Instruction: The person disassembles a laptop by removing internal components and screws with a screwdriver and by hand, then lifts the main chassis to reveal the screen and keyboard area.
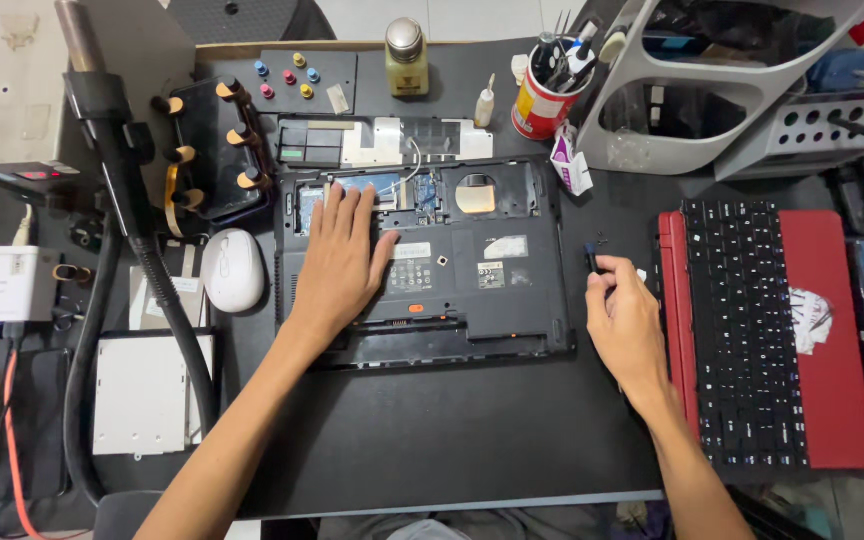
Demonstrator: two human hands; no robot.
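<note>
Your right grip [624, 318] is closing its fingertips around a small dark screwdriver [593, 260], holding it upright just off the right edge of the laptop base [472, 290]. Your left grip [337, 262] is holding nothing: it is lying flat and spread, palm down, pressing on the left part of the laptop base, with the fingers reaching toward the exposed circuit board [392, 188] at the back.

The laptop base is lying upside down in the middle of the dark surface [432, 440], with its cover panel off and sitting just behind it as a flat black panel [382, 140]. A white mouse [232, 270] is resting just beside the base on the left, near your left wrist. To the right of your right grip, a red keyboard cover [762, 330] is lying lengthwise, close to your right forearm.

Behind the base, a red cup [544, 100] full of tools is standing next to a small white bottle [485, 103], and a yellowish bottle with a metal cap [407, 58] is sitting further left. A black hose [142, 250] is running down the left side, past a silver drive [147, 390].
</note>
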